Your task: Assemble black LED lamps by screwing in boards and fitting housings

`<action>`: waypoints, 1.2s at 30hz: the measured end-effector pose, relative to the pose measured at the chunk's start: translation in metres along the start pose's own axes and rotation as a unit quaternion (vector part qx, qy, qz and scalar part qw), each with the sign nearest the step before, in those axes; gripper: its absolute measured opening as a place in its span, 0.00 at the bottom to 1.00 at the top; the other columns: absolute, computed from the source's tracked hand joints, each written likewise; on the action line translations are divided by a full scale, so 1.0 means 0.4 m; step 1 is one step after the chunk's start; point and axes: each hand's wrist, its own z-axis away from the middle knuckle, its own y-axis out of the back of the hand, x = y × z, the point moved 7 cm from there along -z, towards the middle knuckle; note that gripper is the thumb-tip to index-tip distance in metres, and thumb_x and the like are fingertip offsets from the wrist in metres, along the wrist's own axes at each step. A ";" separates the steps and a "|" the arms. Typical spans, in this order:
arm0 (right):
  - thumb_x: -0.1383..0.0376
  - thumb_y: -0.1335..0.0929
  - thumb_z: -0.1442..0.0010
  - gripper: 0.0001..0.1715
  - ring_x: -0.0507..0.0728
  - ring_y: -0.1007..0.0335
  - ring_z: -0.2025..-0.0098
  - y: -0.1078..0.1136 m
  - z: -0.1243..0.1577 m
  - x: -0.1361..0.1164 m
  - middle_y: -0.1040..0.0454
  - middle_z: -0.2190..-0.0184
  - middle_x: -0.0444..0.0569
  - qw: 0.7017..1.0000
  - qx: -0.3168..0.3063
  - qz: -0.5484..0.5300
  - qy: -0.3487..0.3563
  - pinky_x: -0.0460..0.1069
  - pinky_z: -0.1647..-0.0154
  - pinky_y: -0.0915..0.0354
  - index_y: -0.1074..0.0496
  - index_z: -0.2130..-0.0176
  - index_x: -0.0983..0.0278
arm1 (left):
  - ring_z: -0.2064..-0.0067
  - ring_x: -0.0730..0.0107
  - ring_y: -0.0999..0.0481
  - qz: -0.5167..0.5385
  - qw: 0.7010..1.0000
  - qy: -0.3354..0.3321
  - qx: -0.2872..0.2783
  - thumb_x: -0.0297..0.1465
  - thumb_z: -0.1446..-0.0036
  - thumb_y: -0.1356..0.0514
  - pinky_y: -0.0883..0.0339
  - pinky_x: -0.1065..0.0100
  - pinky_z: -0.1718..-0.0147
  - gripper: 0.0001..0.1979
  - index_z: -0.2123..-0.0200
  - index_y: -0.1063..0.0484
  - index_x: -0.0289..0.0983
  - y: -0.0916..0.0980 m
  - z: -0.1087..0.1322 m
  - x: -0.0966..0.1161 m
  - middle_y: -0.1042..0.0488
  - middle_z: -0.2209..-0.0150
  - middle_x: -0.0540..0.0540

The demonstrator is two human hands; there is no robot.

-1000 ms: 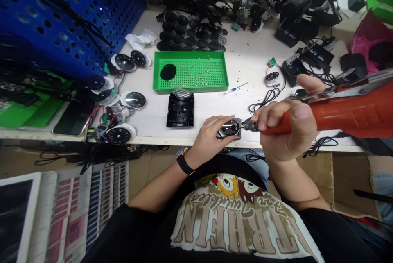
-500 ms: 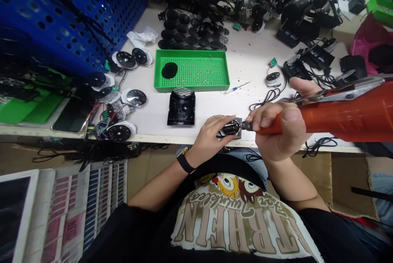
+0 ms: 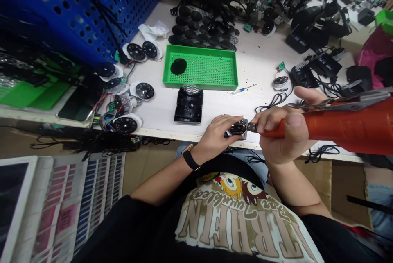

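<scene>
- A black plastic housing (image 3: 188, 105) lies on the surface (image 3: 156, 111), just near a green tray (image 3: 201, 87) of small screws (image 3: 211, 66).
- The left hand (image 3: 215, 136) has its fingers (image 3: 229, 120) clenched over a round black dial unit (image 3: 238, 128) at the surface's near edge.
- The right hand (image 3: 287, 132) grips an orange electric screwdriver (image 3: 346, 128), its tip touching the unit.

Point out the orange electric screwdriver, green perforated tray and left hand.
Orange electric screwdriver (image 3: 346, 130): head view, on its orange body.
Green perforated tray (image 3: 199, 87): head view, on its front wall.
Left hand (image 3: 215, 136): head view, on its back.
</scene>
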 end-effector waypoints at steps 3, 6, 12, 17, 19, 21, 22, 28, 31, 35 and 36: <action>0.51 0.28 0.39 0.17 0.51 0.47 0.88 -0.006 0.001 0.001 0.43 0.84 0.33 1.000 -0.008 -0.008 0.001 0.50 0.83 0.36 0.29 0.53 0.52 | 0.43 0.57 0.21 0.005 1.000 0.002 0.001 0.34 0.40 0.28 0.29 0.52 0.39 0.24 0.41 0.26 0.41 -0.001 0.000 -0.001 0.19 0.46 0.41; 0.55 0.29 0.37 0.13 0.50 0.45 0.87 -0.015 0.003 -0.002 0.42 0.83 0.33 0.999 -0.026 -0.029 0.012 0.49 0.81 0.34 0.30 0.54 0.54 | 0.43 0.58 0.21 0.008 1.000 -0.003 0.006 0.34 0.39 0.28 0.29 0.52 0.40 0.24 0.41 0.27 0.41 0.000 0.001 -0.001 0.20 0.47 0.41; 0.54 0.29 0.35 0.10 0.51 0.44 0.86 -0.023 0.013 -0.003 0.42 0.83 0.34 0.999 -0.039 -0.007 0.015 0.50 0.81 0.34 0.30 0.64 0.54 | 0.45 0.58 0.21 0.014 1.000 -0.010 0.009 0.33 0.39 0.28 0.29 0.55 0.42 0.24 0.42 0.27 0.41 0.001 -0.001 0.005 0.20 0.47 0.42; 0.54 0.29 0.36 0.22 0.50 0.41 0.84 -0.013 0.024 0.003 0.40 0.82 0.37 0.999 -0.052 -0.001 0.009 0.49 0.78 0.34 0.34 0.76 0.59 | 0.44 0.57 0.22 0.006 1.000 0.006 -0.019 0.35 0.35 0.32 0.30 0.54 0.41 0.18 0.44 0.26 0.40 -0.004 -0.008 0.010 0.20 0.47 0.42; 0.54 0.28 0.35 0.22 0.50 0.40 0.83 -0.010 0.026 0.005 0.39 0.82 0.37 0.998 -0.055 0.010 0.002 0.50 0.77 0.33 0.34 0.76 0.59 | 0.44 0.57 0.22 0.010 1.000 0.009 -0.021 0.35 0.35 0.32 0.30 0.54 0.41 0.19 0.43 0.26 0.40 -0.004 -0.009 0.010 0.20 0.46 0.42; 0.52 0.28 0.35 0.21 0.50 0.41 0.83 -0.011 0.025 0.005 0.40 0.81 0.37 0.998 -0.059 0.021 -0.003 0.50 0.77 0.33 0.34 0.74 0.58 | 0.44 0.57 0.22 0.013 1.000 0.013 -0.022 0.35 0.36 0.31 0.30 0.53 0.41 0.20 0.42 0.27 0.41 -0.005 -0.009 0.008 0.20 0.46 0.42; 0.52 0.28 0.35 0.21 0.51 0.41 0.83 -0.013 0.025 0.004 0.40 0.82 0.36 0.998 -0.061 0.022 -0.002 0.50 0.77 0.34 0.35 0.74 0.58 | 0.44 0.57 0.22 0.013 1.000 0.014 -0.021 0.34 0.36 0.31 0.30 0.53 0.41 0.20 0.42 0.27 0.41 -0.005 -0.009 0.008 0.20 0.46 0.42; 0.53 0.29 0.35 0.21 0.50 0.41 0.82 -0.021 0.025 0.002 0.40 0.82 0.36 0.998 -0.064 0.013 -0.011 0.49 0.77 0.34 0.37 0.73 0.59 | 0.44 0.58 0.22 0.009 1.000 0.007 -0.017 0.33 0.35 0.32 0.30 0.54 0.41 0.17 0.45 0.26 0.40 -0.005 -0.007 0.011 0.20 0.47 0.43; 0.54 0.28 0.36 0.18 0.50 0.41 0.83 -0.018 0.026 0.004 0.39 0.82 0.36 0.998 -0.060 0.009 -0.010 0.49 0.77 0.34 0.35 0.70 0.59 | 0.44 0.58 0.22 0.008 1.000 0.006 -0.019 0.33 0.35 0.32 0.31 0.54 0.40 0.18 0.44 0.26 0.40 -0.004 -0.007 0.013 0.20 0.46 0.43; 0.52 0.28 0.36 0.16 0.50 0.43 0.84 -0.014 0.024 0.006 0.40 0.82 0.34 0.999 -0.042 0.027 0.001 0.49 0.79 0.35 0.34 0.65 0.58 | 0.44 0.57 0.22 0.009 1.000 0.008 -0.017 0.33 0.36 0.31 0.30 0.53 0.40 0.20 0.42 0.26 0.42 -0.002 -0.008 0.013 0.20 0.46 0.42; 0.52 0.28 0.36 0.16 0.50 0.43 0.85 -0.013 0.023 0.005 0.41 0.82 0.33 0.999 -0.039 0.026 0.006 0.49 0.79 0.35 0.34 0.64 0.57 | 0.44 0.57 0.22 0.009 1.000 0.009 -0.017 0.33 0.36 0.31 0.30 0.53 0.40 0.21 0.41 0.26 0.42 -0.002 -0.008 0.013 0.20 0.46 0.42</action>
